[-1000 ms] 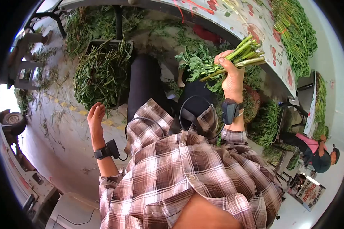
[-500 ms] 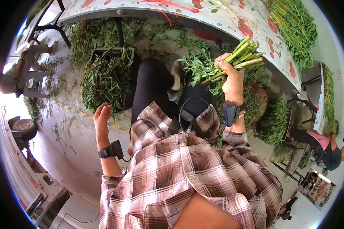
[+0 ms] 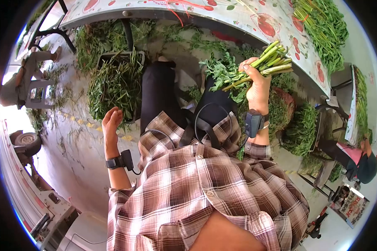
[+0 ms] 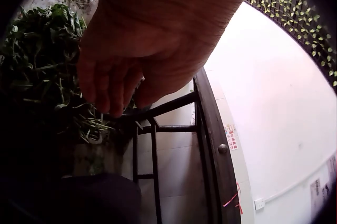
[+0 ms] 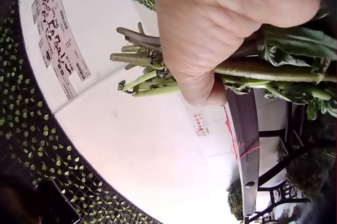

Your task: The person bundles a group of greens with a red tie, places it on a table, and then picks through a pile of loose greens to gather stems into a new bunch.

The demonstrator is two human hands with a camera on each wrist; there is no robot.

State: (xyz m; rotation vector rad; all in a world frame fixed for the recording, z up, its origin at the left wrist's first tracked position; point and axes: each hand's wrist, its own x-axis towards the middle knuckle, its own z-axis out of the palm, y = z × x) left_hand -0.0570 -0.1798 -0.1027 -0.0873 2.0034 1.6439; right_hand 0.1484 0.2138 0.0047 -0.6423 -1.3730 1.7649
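My right hand [image 3: 257, 83] grips a bunch of leafy green stems [image 3: 274, 60] over my right knee, close to the table's edge. The cut stem ends point up and right, and the leaves [image 3: 222, 75] trail out to the left. In the right wrist view the thumb wraps round the thick stems [image 5: 145, 60]. My left hand [image 3: 112, 125] hangs beside my left knee with nothing in it, its fingers loosely bent. Just beyond it a dark crate [image 3: 140, 58] is heaped with cut greens [image 3: 115, 85]. The left wrist view shows the left hand [image 4: 142, 60] near that heap [image 4: 45, 60].
A table [image 3: 234, 21] with a fruit-print cover runs across the front, carrying red ties [image 3: 188, 5] and a pile of bundled greens [image 3: 322, 33]. Loose greens [image 3: 100, 37] litter the floor. Another person [image 3: 360, 161] is at the right; a grey stool [image 3: 40, 92] stands left.
The view tilted and shifted slightly. My right hand keeps its grip on the bunch and has barely moved. The left hand stays beside the crate, its fingers still loosely bent.
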